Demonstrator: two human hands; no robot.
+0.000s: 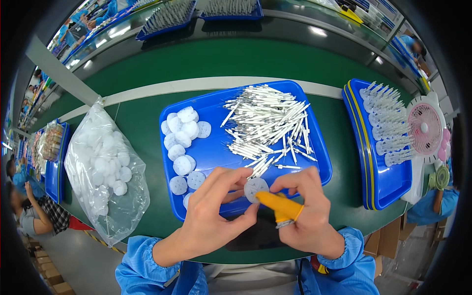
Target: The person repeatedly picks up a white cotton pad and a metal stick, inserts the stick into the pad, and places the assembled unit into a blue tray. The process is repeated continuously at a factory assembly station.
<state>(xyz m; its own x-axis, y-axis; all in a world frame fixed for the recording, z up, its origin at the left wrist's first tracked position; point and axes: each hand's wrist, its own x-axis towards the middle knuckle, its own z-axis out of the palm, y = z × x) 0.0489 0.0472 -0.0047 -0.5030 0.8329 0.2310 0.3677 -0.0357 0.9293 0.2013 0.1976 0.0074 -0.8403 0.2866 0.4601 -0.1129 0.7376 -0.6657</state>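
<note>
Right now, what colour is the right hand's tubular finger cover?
The tubular finger cover is yellow-orange; the head view shows it.

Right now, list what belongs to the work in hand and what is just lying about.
In the work:
white disc between left hand and right hand
loose white discs
white sticks
blue tray
probably the clear bag

Apparently just about:
pink-and-white fan
cardboard boxes

The person wears a blue jacket (356, 275), gathered cuffs (345, 242), pale undergarment (250, 276); right hand (307, 221), yellow finger cover (282, 205).
</note>
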